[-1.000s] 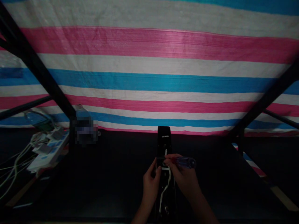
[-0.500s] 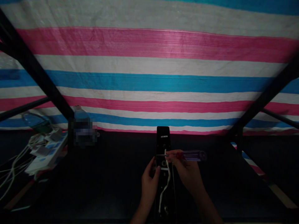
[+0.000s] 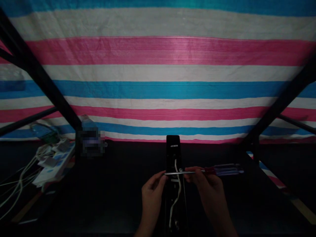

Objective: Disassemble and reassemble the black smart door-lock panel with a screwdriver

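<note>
A long black device panel (image 3: 173, 148) lies lengthwise on the dark table, with a white cable (image 3: 176, 194) snaking down its middle. My right hand (image 3: 207, 189) pinches the metal shaft of a screwdriver (image 3: 223, 170) with a clear blue and red handle; the tool lies level across the panel, handle out to the right. My left hand (image 3: 151, 194) is curled at the panel's left edge, its fingertips touching the screwdriver's tip.
A white power strip (image 3: 53, 161) with plugs and pale cables sits at the left. A plastic bottle (image 3: 86, 123) stands behind it. Black frame bars (image 3: 37, 74) slant at both sides. A pink, blue and white striped tarp (image 3: 158, 72) hangs behind the table.
The screwdriver has swung out level, its handle now farther right. My right hand has slid along the shaft. My left fingers have moved up to the tip.
</note>
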The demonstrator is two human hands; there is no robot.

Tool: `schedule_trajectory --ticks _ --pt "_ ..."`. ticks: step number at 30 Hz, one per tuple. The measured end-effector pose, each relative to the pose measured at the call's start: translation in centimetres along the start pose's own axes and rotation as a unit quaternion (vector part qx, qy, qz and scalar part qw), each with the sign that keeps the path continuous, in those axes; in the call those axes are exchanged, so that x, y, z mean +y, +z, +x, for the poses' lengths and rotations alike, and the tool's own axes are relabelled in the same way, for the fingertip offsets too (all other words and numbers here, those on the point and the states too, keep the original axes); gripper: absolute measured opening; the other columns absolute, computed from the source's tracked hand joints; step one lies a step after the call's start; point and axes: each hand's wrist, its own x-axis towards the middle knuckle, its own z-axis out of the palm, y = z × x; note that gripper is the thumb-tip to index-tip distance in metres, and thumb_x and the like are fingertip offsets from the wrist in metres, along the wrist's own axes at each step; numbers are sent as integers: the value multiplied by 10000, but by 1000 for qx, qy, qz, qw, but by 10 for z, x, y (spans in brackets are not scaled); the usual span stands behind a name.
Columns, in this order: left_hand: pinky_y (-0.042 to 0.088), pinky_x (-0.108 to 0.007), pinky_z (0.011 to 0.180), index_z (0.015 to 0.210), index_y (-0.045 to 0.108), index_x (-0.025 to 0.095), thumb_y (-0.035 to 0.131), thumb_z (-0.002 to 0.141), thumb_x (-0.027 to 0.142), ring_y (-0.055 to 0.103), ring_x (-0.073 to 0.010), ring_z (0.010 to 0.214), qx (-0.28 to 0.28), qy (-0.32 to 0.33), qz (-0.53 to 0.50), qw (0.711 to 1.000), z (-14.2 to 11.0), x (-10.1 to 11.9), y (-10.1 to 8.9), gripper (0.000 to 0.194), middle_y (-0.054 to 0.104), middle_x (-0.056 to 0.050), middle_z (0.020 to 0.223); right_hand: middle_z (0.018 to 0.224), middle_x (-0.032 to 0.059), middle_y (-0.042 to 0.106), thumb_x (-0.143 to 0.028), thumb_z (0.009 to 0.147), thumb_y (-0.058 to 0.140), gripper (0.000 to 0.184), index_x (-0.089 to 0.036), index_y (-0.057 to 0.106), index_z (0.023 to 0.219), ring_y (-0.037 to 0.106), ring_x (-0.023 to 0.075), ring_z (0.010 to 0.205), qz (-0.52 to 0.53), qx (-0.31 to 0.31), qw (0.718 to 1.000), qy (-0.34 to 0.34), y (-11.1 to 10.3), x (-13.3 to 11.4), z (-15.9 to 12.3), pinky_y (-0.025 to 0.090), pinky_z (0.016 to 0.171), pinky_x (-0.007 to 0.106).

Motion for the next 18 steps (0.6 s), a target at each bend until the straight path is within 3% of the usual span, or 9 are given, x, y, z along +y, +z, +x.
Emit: schedule_trajectory --ticks 3,5,10,15,18 --pt "552 -305 680 727 800 191 789 686 484 702 -237 704 -34 4 15 999 -2 0 -7 297 768 -69 701 906 126 780 -503 808 745 332 -180 807 851 732 253 792 15 13 1000 20 -9 4 -5 603 721 341" --pt "518 -282 647 636 788 202 785 696 421 668 -213 654 -85 22 41 995 -5 1 -15 227 736 -56 632 874 121 781 -517 768 779 330 -192 806 819 733 241 747 49 30 998 37 -15 6 -9 609 685 323" --pt "434 -248 590 614 806 238 768 716 282 613 -172 611 -203 27 99 974 -17 12 -37 117 714 -41 625 797 123 772 -539 699 824 340 -202 801 741 722 228 635 79 29 994 72 -25 14 -19 614 590 303" --pt "450 -253 585 619 798 238 756 719 309 607 -160 550 -236 -47 33 970 -29 12 -44 129 704 -31 572 773 130 762 -511 684 844 299 -223 804 751 710 241 608 75 -43 994 67 -37 21 -27 607 566 332" --pt "435 -244 549 600 781 231 783 694 368 585 -143 493 -237 -78 -3 968 -33 5 -44 167 691 -23 531 776 122 753 -504 741 802 264 -240 802 757 682 216 567 76 -34 995 46 -38 20 -33 582 539 324"
